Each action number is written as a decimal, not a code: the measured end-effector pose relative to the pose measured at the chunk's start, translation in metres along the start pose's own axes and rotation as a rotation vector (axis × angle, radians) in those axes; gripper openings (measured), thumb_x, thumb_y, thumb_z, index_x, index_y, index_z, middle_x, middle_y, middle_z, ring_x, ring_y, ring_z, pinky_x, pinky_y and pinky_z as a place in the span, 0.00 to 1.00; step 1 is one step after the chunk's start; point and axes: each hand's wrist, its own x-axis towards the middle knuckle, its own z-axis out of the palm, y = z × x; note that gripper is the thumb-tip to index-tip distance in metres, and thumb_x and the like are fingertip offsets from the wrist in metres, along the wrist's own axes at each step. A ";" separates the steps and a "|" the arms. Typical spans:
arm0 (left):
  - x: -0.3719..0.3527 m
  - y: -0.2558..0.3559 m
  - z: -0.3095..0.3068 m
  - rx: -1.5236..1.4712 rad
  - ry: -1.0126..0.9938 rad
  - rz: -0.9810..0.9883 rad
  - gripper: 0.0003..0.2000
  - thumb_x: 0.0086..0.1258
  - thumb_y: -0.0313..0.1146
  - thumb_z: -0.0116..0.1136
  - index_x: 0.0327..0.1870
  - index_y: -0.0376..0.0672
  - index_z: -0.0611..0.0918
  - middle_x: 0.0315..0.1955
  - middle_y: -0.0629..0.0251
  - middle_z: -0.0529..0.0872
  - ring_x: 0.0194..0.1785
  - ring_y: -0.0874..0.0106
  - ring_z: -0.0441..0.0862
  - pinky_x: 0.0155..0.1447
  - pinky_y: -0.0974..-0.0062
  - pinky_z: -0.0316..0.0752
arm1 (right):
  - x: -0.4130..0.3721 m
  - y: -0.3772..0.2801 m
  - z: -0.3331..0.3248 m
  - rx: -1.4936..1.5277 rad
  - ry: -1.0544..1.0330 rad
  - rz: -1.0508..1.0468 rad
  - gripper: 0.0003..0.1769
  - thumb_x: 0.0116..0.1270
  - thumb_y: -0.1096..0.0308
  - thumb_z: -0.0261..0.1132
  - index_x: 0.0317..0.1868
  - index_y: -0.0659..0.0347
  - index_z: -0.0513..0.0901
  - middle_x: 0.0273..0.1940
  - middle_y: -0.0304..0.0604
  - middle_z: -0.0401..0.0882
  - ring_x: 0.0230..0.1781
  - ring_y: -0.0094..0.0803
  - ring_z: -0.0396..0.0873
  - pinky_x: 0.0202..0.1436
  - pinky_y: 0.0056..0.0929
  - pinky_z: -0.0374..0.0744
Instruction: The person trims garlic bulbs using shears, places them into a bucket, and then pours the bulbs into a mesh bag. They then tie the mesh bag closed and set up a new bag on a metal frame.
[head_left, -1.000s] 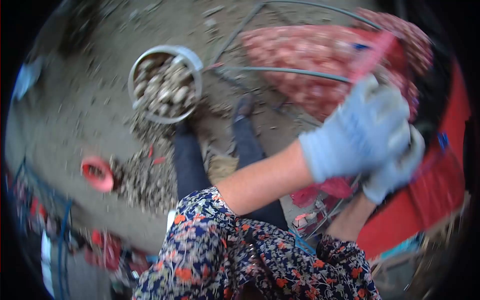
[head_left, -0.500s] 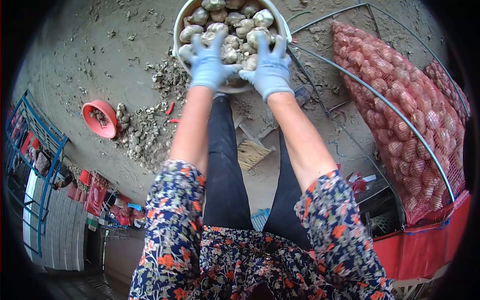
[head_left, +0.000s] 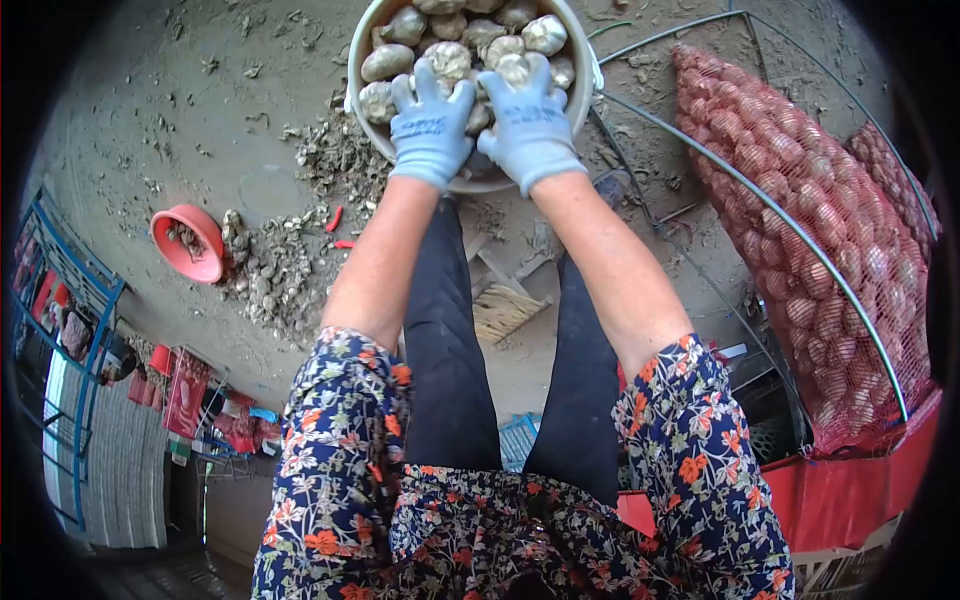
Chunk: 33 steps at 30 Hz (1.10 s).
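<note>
A pale round bucket (head_left: 356, 70) full of garlic bulbs (head_left: 388, 62) stands at the top centre. Both my hands wear light blue gloves. My left hand (head_left: 431, 130) rests on the bulbs at the bucket's near left, fingers spread. Beside it on the right, my right hand (head_left: 527, 125) lies over the bulbs near the rim, its fingers also apart and touching the garlic. Neither hand is wrapped round a bulb.
A large red mesh sack of garlic (head_left: 800, 230) leans on the right behind a curved metal hoop (head_left: 745, 178). To the left are a red bowl (head_left: 205, 262) and garlic scraps (head_left: 275, 280). A small wooden stool (head_left: 505, 312) stands between the legs.
Both hands have come slightly closer together over the garlic. The view has shifted a little, so the bucket sits slightly higher and the red bowl farther left.
</note>
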 end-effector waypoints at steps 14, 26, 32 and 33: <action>-0.017 0.043 -0.139 -0.996 -0.041 0.176 0.30 0.52 0.26 0.69 0.60 0.41 0.73 0.59 0.56 0.76 0.61 0.66 0.75 0.65 0.69 0.70 | -0.086 0.017 -0.096 1.137 0.082 -0.053 0.45 0.44 0.59 0.73 0.64 0.63 0.66 0.65 0.62 0.63 0.68 0.49 0.62 0.70 0.38 0.65; -0.061 0.445 -0.378 -0.633 0.310 1.271 0.12 0.56 0.35 0.59 0.42 0.46 0.82 0.47 0.56 0.74 0.50 0.56 0.74 0.40 0.65 0.78 | -0.384 0.177 -0.373 0.153 1.131 0.042 0.37 0.54 0.76 0.64 0.65 0.63 0.61 0.64 0.58 0.64 0.66 0.50 0.64 0.71 0.46 0.59; -0.070 0.443 -0.316 -0.868 0.366 1.131 0.17 0.50 0.29 0.66 0.44 0.42 0.79 0.54 0.57 0.76 0.60 0.56 0.73 0.57 0.59 0.72 | -0.388 0.233 -0.363 -0.154 0.863 0.558 0.22 0.58 0.71 0.64 0.54 0.63 0.77 0.55 0.60 0.74 0.57 0.51 0.73 0.62 0.38 0.71; -0.084 0.419 -0.305 -0.989 0.502 1.080 0.17 0.49 0.25 0.65 0.43 0.41 0.80 0.46 0.56 0.81 0.55 0.57 0.78 0.56 0.60 0.73 | -0.383 0.211 -0.363 -0.144 1.029 0.544 0.16 0.62 0.72 0.63 0.51 0.66 0.78 0.49 0.56 0.78 0.50 0.46 0.78 0.57 0.36 0.75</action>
